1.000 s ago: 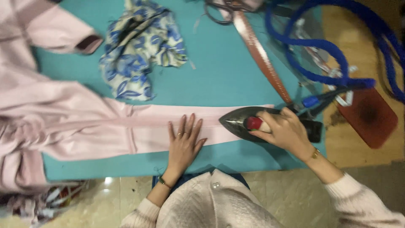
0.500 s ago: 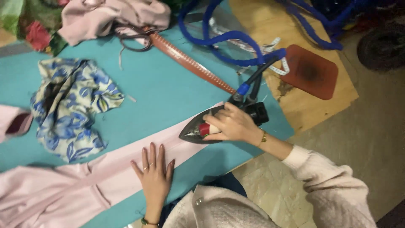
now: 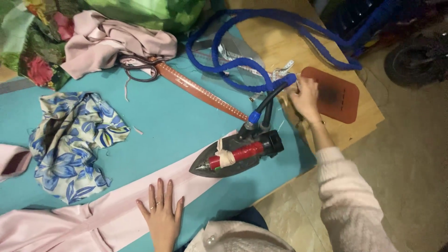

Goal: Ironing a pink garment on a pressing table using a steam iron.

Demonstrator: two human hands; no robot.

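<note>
Grip, left hand [image 3: 161, 212]: open, palm down, fingers spread flat on the pink fabric strip [image 3: 116, 214]; it clamps nothing.
Grip, right hand [image 3: 305, 98]: fingers curled at the blue hose [image 3: 242, 77], beside the edge of the brown rest pad [image 3: 338, 95]; whether they close on the hose cannot be told.
Iron [image 3: 235, 156]: stands unattended on the far end of the pink strip, tip pointing toward the left hand, red handle wrapped with a cloth tie.
Pink strip: lies diagonally across the teal table cover [image 3: 172, 121].
Floral cloth [image 3: 70, 140]: crumpled, left of the strip.
Wooden ruler [image 3: 200, 91]: lies diagonally beyond the iron.
Scissors [image 3: 137, 70]: at the ruler's far end.
</note>
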